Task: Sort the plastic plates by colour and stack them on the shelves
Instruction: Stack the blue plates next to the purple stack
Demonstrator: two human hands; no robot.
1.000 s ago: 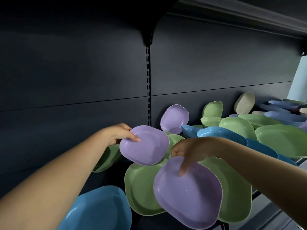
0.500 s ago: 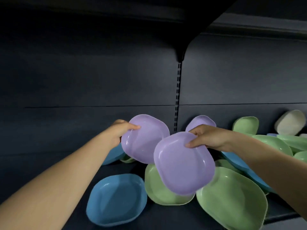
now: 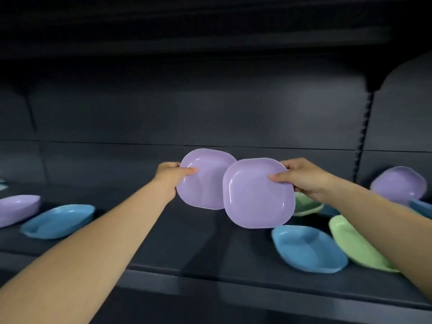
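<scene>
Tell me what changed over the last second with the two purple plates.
Both hands lifted their purple plates up off the pile and carried them left, over a bare stretch of shelf. The right plate now overlaps the left plate in front. Unchanged: the left hand and right hand each grip the same plate by its rim.

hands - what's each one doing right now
Left hand: grips a purple plate by its rim.
Right hand: grips another purple plate.
</scene>
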